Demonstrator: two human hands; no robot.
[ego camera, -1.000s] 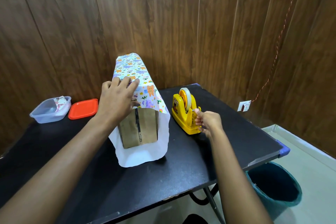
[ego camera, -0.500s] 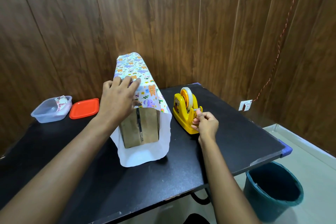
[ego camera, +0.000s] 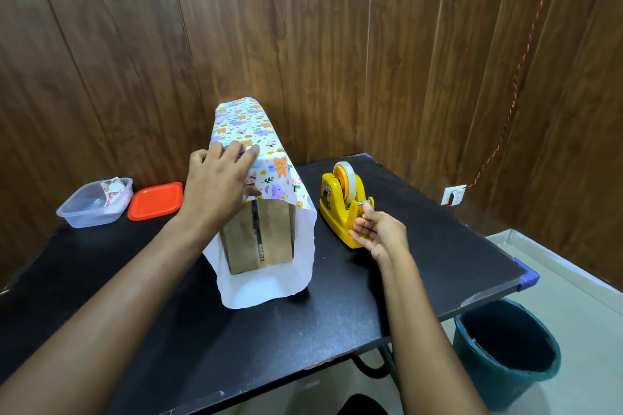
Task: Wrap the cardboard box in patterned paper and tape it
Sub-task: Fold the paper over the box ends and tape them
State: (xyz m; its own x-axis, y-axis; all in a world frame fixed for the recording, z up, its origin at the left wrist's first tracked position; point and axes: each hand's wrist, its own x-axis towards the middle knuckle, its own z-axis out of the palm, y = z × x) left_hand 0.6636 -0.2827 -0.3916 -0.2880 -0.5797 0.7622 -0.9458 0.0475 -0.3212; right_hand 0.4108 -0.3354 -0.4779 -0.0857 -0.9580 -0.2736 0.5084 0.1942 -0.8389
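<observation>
The box (ego camera: 258,239) lies on the bench (ego camera: 303,330) near the middle, with its long side running away from the person. The paper (ego camera: 256,131) is draped over its top and down both sides. The near end of the box is bare, and the white underside of the paper sticks out around it.

The left hand (ego camera: 215,185) lies flat on top, fingers nearly straight, and presses the paper onto the box. The right hand (ego camera: 377,232) is at the front of the yellow dispenser (ego camera: 340,209), fingers half curled and thumb raised toward the cutter. The tape is clear, so I cannot tell if it pinches a strip.

The paper looks thin and light. I think it will spring open or slide as soon as the pressure goes, and it may crease or tear at a corner if pulled hard. The box seems stiff and probably light, so it can take a firm press from above. The best hold is flat fingers on the overlap at the top. A strip from the tape roll (ego camera: 345,178) should be held only at its end, because it sticks to itself.
</observation>
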